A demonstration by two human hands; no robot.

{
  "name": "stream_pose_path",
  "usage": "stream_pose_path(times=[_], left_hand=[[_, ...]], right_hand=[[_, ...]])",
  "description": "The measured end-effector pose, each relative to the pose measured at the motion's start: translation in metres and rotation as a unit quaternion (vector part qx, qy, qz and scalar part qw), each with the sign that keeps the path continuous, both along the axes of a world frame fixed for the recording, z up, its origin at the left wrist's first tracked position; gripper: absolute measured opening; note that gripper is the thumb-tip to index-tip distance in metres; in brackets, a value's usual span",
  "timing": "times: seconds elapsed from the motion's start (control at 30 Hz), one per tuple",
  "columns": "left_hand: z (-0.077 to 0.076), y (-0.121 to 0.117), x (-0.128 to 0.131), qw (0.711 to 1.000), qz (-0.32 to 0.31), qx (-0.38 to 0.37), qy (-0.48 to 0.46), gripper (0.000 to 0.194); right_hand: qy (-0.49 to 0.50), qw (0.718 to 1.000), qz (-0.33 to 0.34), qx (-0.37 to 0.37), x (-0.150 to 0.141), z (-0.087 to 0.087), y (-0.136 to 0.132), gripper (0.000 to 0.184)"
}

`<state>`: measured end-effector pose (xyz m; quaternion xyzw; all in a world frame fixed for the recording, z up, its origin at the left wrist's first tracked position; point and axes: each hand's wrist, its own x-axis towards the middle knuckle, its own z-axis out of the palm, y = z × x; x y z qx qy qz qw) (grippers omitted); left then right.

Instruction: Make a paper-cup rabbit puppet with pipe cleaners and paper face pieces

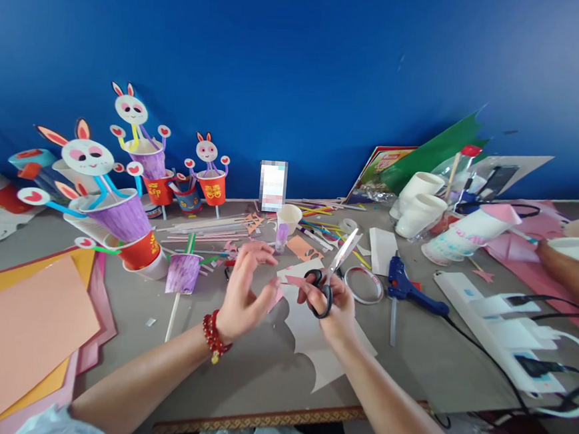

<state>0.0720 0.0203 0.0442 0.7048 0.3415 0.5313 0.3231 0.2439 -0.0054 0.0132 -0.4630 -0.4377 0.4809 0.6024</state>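
My right hand is closed round a pair of black-handled scissors, whose blades point up and away from me. A small strip of pink paper is pinched at the same hand's fingertips. My left hand is to the left of it, thumb and fingers apart, with its thumb tip close to the strip. Under both hands lies a white sheet with scalloped cut edges. Another small pink piece shows just below my left thumb.
Rabbit-faced paper cup figures stand at left, behind coloured paper sheets. A purple cup piece on a stick lies nearby. To the right are a blue glue gun, a tape roll, a power strip and another person's hand.
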Motion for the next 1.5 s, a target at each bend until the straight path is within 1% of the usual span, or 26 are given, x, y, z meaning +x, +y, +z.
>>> stream_pose_path(times=[0.03,0.07,0.1,0.13,0.17,0.2,0.23,0.3,0.37,0.4,0.43,0.47,0.53,0.63,0.8,0.93,1.13,1.27,1.37,1.5], left_hand=[[0.000,-0.001,-0.003,0.998,0.002,0.057,0.035,0.010],[0.000,-0.003,-0.005,0.992,-0.028,0.097,0.076,0.005],[-0.001,-0.005,-0.005,0.984,-0.070,0.110,0.120,0.010],[-0.002,-0.007,-0.004,0.977,-0.106,0.093,0.162,0.018],[-0.003,-0.009,-0.001,0.972,-0.125,0.054,0.194,0.024],[-0.004,-0.011,0.003,0.969,-0.133,-0.002,0.209,0.027],[-0.006,-0.012,0.007,0.968,-0.136,-0.068,0.201,0.025],[-0.010,-0.012,0.016,0.958,-0.157,-0.210,0.119,0.018],[-0.014,-0.012,0.021,0.924,-0.197,-0.328,-0.009,0.032],[-0.015,-0.011,0.023,0.904,-0.210,-0.365,-0.072,0.039],[-0.016,-0.010,0.023,0.889,-0.212,-0.384,-0.127,0.042],[-0.017,-0.009,0.024,0.881,-0.208,-0.391,-0.170,0.042],[-0.018,-0.008,0.025,0.878,-0.184,-0.382,-0.222,0.036],[-0.016,-0.009,0.027,0.883,-0.163,-0.364,-0.249,0.027],[-0.010,-0.012,0.033,0.884,-0.198,-0.337,-0.256,0.026],[-0.007,-0.013,0.036,0.889,-0.179,-0.331,-0.259,0.029],[-0.007,-0.012,0.037,0.890,-0.171,-0.325,-0.271,0.027],[-0.003,-0.010,0.035,0.891,-0.176,-0.317,-0.274,0.022],[0.004,-0.005,0.029,0.895,-0.157,-0.313,-0.278,0.018],[0.013,0.004,0.018,0.897,-0.130,-0.304,-0.293,0.013]], right_hand=[[0.002,1.000,-0.004,0.000,0.000,0.000,0.000,0.022],[0.004,1.000,-0.009,0.001,0.000,0.000,-0.001,0.021],[0.006,1.000,-0.014,0.005,0.000,0.000,-0.001,0.021],[0.006,1.000,-0.019,0.012,0.001,0.000,-0.001,0.020],[0.005,1.000,-0.023,0.020,0.001,-0.001,-0.001,0.019],[0.004,0.999,-0.027,0.028,0.002,-0.002,-0.001,0.018],[0.001,0.999,-0.031,0.033,0.003,-0.003,-0.001,0.017],[-0.003,0.999,-0.035,0.033,0.005,-0.004,-0.001,0.016],[-0.001,0.999,-0.037,0.025,0.005,-0.006,-0.001,0.017],[0.002,0.999,-0.037,0.023,0.005,-0.007,-0.002,0.018],[0.006,0.999,-0.036,0.022,0.005,-0.008,-0.002,0.019],[0.010,0.999,-0.032,0.022,0.005,-0.009,-0.002,0.019],[0.018,0.999,-0.020,0.025,0.003,-0.010,-0.002,0.019],[0.020,0.999,-0.014,0.032,0.001,-0.010,-0.002,0.018],[0.006,0.999,-0.019,0.037,-0.001,-0.008,-0.002,0.021],[0.003,0.999,-0.013,0.038,-0.003,-0.008,-0.003,0.021],[0.001,0.999,-0.014,0.033,-0.005,-0.009,-0.003,0.021],[-0.007,1.000,0.002,0.016,-0.004,-0.002,-0.001,0.026],[-0.027,0.999,0.038,-0.012,-0.001,0.006,0.000,0.031],[-0.045,0.989,0.136,-0.036,-0.001,0.013,-0.002,0.040]])
